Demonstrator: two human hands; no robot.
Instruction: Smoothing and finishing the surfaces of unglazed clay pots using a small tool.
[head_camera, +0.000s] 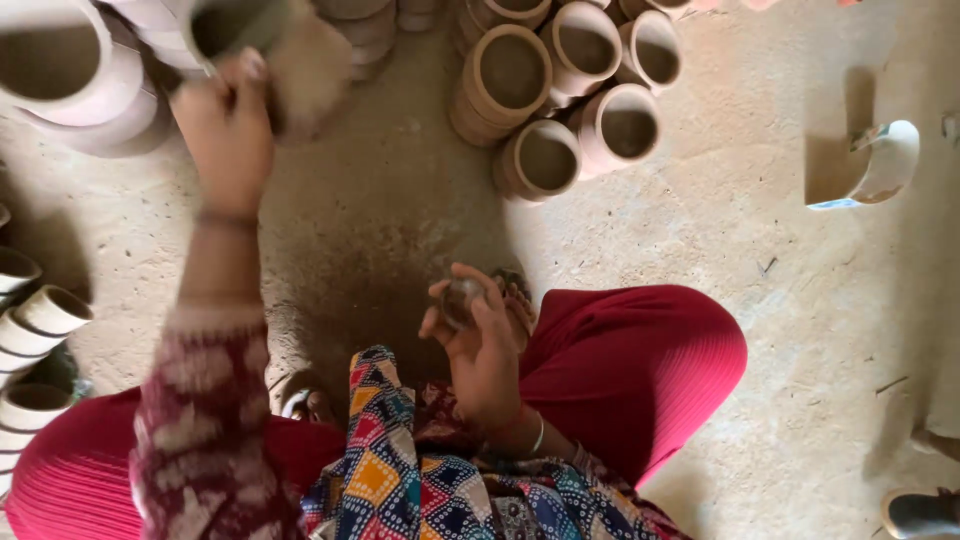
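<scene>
My left hand (228, 125) grips a clay pot (262, 45) raised over the stacked pots (75, 80); my right hand (478, 335) cups a small round tool (462, 298). A loose grip could drop it onto them.

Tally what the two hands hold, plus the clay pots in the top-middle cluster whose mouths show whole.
Brown clay pots in the cluster, mouths whole: 5
Blurred clay pot in the left hand: 1
Small dark round object in the right hand: 1
Total: 7
</scene>
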